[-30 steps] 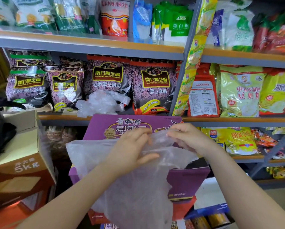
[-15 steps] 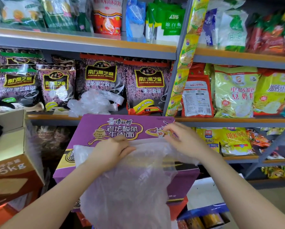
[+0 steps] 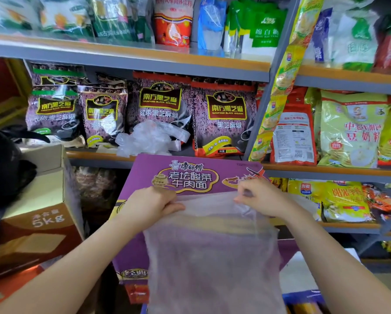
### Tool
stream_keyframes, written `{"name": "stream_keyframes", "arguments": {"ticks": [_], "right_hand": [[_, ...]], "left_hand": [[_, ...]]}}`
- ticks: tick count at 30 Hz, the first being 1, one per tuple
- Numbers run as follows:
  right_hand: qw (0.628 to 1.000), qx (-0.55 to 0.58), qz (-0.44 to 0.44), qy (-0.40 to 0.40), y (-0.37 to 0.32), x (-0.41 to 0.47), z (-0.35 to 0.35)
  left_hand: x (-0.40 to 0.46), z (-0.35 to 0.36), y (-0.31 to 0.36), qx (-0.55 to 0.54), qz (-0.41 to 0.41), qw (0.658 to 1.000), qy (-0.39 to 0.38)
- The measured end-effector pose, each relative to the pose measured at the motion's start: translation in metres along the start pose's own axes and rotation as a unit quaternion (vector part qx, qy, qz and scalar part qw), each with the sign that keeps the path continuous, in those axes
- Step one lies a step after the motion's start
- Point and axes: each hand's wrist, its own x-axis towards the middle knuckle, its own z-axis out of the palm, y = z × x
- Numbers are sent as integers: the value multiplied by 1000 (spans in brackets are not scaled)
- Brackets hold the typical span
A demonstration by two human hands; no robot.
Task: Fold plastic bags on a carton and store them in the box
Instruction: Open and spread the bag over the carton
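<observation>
A clear plastic bag (image 3: 212, 257) lies spread flat over the purple carton (image 3: 190, 175), its near end hanging off the edge. The left hand (image 3: 149, 205) and right hand (image 3: 260, 198) each pinch a far corner. No fold looks made yet. Further back, a crumpled heap of bags (image 3: 149, 138) waits on the shelf (image 3: 99, 156); the open box (image 3: 42, 200) stands left.

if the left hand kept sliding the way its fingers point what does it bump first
Probably the right hand. The left hand pinches the plastic bag at its top edge, fingers pointing right along the purple carton; only bag film lies between them.
</observation>
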Motion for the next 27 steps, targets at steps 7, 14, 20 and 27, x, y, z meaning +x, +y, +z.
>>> {"name": "stream_keyframes", "arguments": {"ticks": [7, 14, 20, 27], "right_hand": [[997, 32, -45, -47, -33, 12, 12], [998, 29, -2, -63, -14, 18, 16], [998, 52, 30, -26, -6, 16, 15], [983, 151, 73, 68, -11, 27, 13]], "left_hand": [[6, -5, -5, 17, 60, 996, 60], [8, -21, -26, -23, -33, 990, -134], [21, -34, -31, 92, -80, 970, -212], [49, -12, 7, 248, 12, 968, 37]]}}
